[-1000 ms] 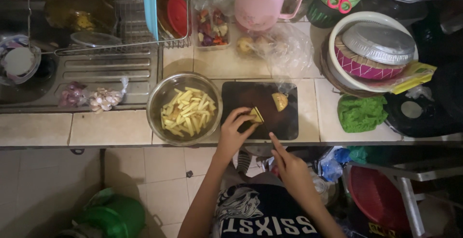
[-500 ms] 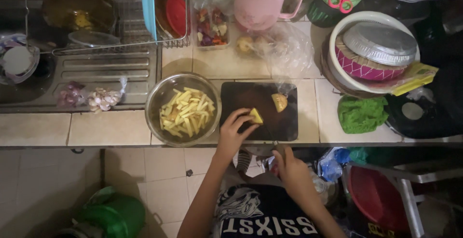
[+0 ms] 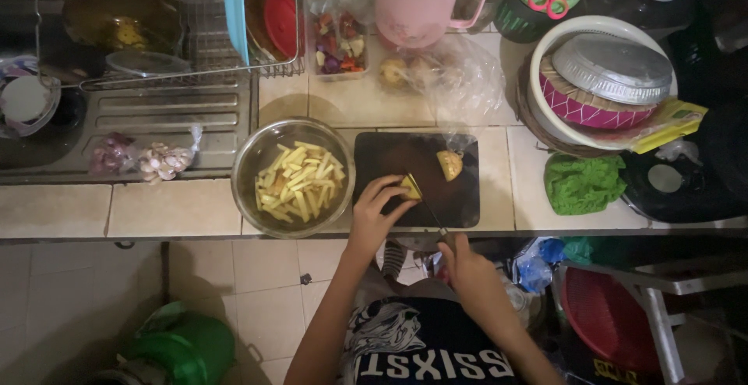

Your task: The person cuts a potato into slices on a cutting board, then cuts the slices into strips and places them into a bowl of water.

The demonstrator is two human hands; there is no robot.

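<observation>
On the dark cutting board (image 3: 467, 198), left hand (image 3: 374, 217) pinches a firm, likely slippery potato piece (image 3: 411, 188); right hand (image 3: 467, 264) grips the knife (image 3: 430, 215).

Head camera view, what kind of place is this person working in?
Most likely a home kitchen. A tiled counter carries a dark cutting board and a metal bowl of cut potato sticks, beside a steel sink drainboard with a dish rack behind it.

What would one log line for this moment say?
left hand: steadies potato piece on cutting board | right hand: grips knife, blade at piece | steel bowl: potato sticks
</observation>
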